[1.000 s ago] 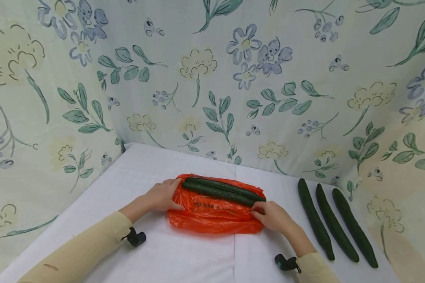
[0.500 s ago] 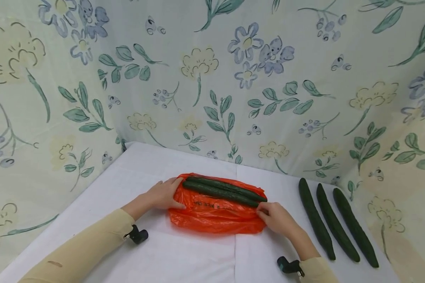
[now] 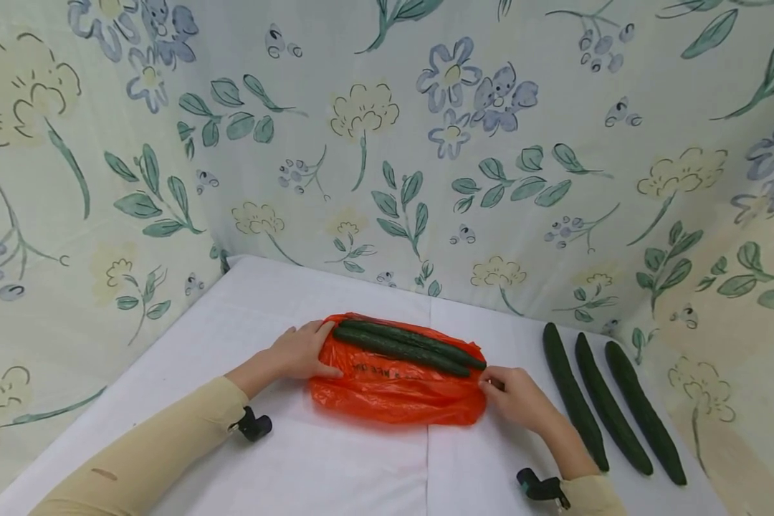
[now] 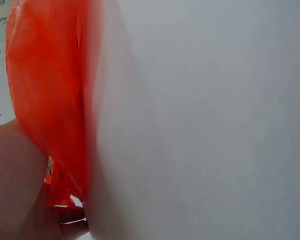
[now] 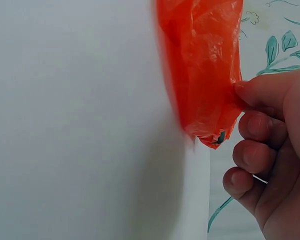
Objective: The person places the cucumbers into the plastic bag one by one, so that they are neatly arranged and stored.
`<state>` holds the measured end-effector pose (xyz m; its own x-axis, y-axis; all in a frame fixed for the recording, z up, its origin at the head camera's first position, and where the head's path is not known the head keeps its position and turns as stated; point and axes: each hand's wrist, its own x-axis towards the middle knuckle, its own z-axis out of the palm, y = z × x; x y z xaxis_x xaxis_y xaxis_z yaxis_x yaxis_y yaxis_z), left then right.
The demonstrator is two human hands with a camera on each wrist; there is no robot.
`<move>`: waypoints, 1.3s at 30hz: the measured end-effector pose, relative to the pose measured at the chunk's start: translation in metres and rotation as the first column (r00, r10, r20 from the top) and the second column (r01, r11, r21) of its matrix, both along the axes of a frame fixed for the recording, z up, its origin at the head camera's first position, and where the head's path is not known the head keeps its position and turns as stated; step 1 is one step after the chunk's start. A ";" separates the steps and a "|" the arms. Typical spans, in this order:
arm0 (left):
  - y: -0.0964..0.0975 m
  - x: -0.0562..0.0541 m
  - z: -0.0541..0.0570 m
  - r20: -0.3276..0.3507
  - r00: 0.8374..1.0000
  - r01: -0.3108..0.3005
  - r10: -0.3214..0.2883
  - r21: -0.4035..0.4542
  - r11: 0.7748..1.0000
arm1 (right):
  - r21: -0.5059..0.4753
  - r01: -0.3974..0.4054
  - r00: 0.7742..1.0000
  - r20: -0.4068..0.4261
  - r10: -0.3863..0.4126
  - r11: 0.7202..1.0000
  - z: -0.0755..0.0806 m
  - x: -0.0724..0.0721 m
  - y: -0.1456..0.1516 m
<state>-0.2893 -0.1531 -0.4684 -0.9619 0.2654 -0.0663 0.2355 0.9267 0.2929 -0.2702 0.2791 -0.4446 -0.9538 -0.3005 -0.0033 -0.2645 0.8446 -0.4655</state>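
An orange-red plastic bag (image 3: 393, 403) lies spread on the table, with two dark green cucumbers (image 3: 400, 347) side by side on its far part. My left hand (image 3: 302, 351) holds the bag's left end, thumb on the near side and fingers toward the far corner. At the right end, my right hand (image 3: 516, 398) pinches the bag's edge between thumb and index finger; its other fingers (image 5: 247, 155) are curled in the right wrist view. In that view the bag (image 5: 205, 65) hangs in folds from the pinch. The left wrist view shows the bag (image 4: 52, 80) against the palm.
Three more cucumbers (image 3: 645, 412) lie in a slanted row on the right of the white-covered table (image 3: 335, 466). A flower-patterned cloth (image 3: 361, 165) rises behind the table and along both sides.
My right hand has shifted slightly right along the bag's right end, away from the cucumber tips. My left hand keeps its place at the left end, and the cucumbers lie nearly as before.
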 end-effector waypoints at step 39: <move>0.000 0.001 0.000 -0.001 1.000 0.027 -0.027 -0.019 0.999 | -0.025 0.058 0.982 0.182 -0.052 0.998 0.001 -0.052 0.006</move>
<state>-0.2879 -0.1526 -0.4681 -0.9543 0.2903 -0.0707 0.2611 0.9253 0.2750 -0.3222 0.2850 -0.4439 -0.9534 -0.2501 -0.1690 -0.1271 0.8405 -0.5267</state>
